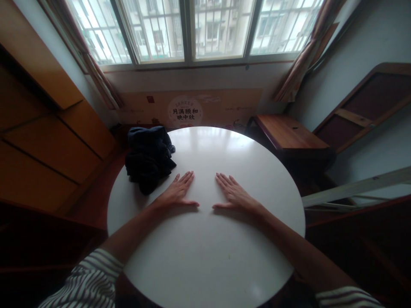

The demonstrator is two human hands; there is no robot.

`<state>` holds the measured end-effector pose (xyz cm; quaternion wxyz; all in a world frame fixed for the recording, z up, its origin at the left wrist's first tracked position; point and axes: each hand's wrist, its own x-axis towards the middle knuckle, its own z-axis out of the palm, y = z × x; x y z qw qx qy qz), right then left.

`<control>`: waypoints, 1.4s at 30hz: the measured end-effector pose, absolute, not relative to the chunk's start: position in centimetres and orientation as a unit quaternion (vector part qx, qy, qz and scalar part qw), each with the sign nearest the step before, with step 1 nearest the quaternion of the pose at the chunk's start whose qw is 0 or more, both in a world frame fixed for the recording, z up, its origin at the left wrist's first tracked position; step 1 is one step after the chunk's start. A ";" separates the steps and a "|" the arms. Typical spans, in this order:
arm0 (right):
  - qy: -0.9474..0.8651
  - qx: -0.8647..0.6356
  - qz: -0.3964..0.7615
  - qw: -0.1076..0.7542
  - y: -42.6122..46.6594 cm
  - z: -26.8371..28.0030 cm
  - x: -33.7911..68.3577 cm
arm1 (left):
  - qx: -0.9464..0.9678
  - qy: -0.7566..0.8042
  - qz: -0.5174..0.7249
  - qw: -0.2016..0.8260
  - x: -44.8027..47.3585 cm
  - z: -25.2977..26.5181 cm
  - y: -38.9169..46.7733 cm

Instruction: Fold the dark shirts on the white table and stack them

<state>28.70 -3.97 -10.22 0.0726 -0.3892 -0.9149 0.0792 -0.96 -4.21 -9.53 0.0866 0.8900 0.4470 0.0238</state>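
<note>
My left hand [178, 191] lies flat on the round white table [205, 252], its fingers stretched forward and the thumb pointing inward. Mirroring it, my right hand [233, 193] rests palm down with fingers spread and holds nothing. A gap of bare tabletop separates the two thumbs. Just beyond and to the left of my left hand sits a crumpled heap of dark cloth [149, 156], perhaps a garment, close to the table's left edge. Neither hand appears to touch it.
Behind the table, a long cardboard panel [224, 102] with printed characters leans under the barred window [218, 30]. A small wooden table [290, 131] stands at the far right. Wooden cabinets [51, 149] line the left side, and a pale rail [356, 187] runs along the right.
</note>
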 end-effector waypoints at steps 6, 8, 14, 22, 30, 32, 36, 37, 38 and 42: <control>-0.915 -0.379 0.081 0.116 -3.7 -10.9 28.8 | 0.894 0.436 0.059 0.080 -0.9 -9.6 -4.3; -0.915 -0.378 0.079 0.119 -3.7 -11.1 28.9 | 0.896 0.433 0.063 0.078 -1.0 -9.7 -4.2; -0.916 -0.375 0.077 0.120 -3.5 -11.3 29.0 | 0.893 0.437 0.076 0.075 -1.1 -10.2 -4.1; -0.889 -0.352 0.109 0.272 -4.0 -10.1 28.7 | 0.863 0.449 0.229 0.037 0.0 -8.6 -4.5; -0.886 -0.347 0.077 0.297 -4.6 -9.3 28.2 | 0.623 0.661 0.387 -0.157 -6.5 -0.1 -5.6; -0.887 -0.347 0.074 0.296 -4.5 -9.4 28.2 | 0.538 0.751 0.348 -0.158 -9.6 0.8 -5.2; -0.886 -0.349 0.073 0.297 -4.4 -9.5 28.2 | 0.539 0.819 0.192 -0.030 -14.2 -0.5 -3.6; -0.886 -0.348 0.072 0.298 -4.4 -9.5 28.2 | 0.555 0.810 0.187 -0.018 -14.9 -0.9 -3.2; -0.887 -0.347 0.071 0.297 -4.4 -9.5 28.2 | 0.566 0.799 0.203 -0.026 -15.5 -1.1 -2.9; -0.886 -0.346 0.070 0.299 -4.4 -9.6 28.1 | 0.560 0.732 0.368 -0.119 -16.8 1.1 -2.4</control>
